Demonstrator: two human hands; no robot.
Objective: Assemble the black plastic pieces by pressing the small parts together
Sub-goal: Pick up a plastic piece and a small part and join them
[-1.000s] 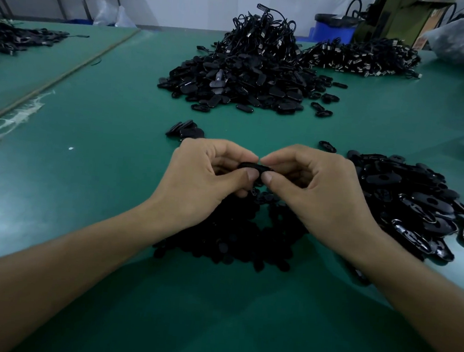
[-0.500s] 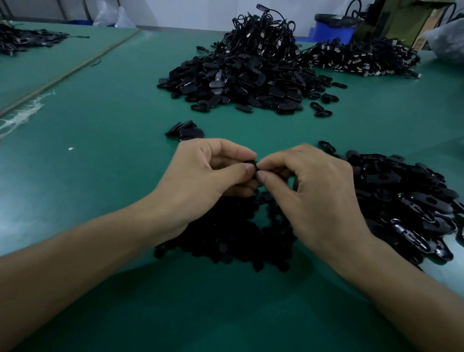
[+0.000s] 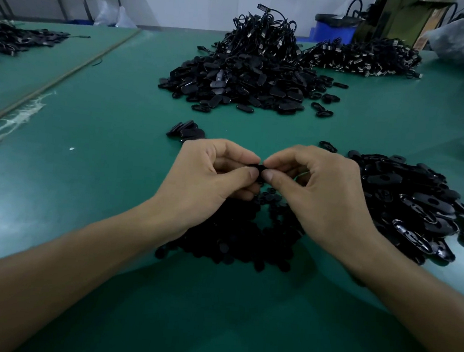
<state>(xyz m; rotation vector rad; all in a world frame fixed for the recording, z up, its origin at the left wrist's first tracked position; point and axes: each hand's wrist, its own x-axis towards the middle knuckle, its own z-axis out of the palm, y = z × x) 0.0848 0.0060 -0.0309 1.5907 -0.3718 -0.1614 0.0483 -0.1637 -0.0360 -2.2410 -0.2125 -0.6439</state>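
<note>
Two hands meet over the small-parts pile (image 3: 234, 237), taken here as the reference. Left hand (image 3: 205, 179) and right hand (image 3: 315, 193) each have thumb and forefinger closed narrow on one black piece (image 3: 257, 167), held just above the pile's far edge; the other fingers are curled in. The piece is mostly hidden by the fingertips, so I cannot tell whether its parts are fully seated. Judgement: one press-fit in hand, at or near the squeeze. Possibly done: a short stack of oval pieces (image 3: 186, 130) just beyond the pile to the left, on the green table (image 3: 85, 192); it is not certain that these are finished units. Left to do: a great deal. Right of the pile lies a broad spread of glossy oval shells (image 3: 417, 207). Far beyond the pile sits a large heap of similar pieces (image 3: 247, 74) topped with cables, and right of that a further cabled heap (image 3: 367, 58). Estimate: early in the batch, judging by the loose stock.
</note>
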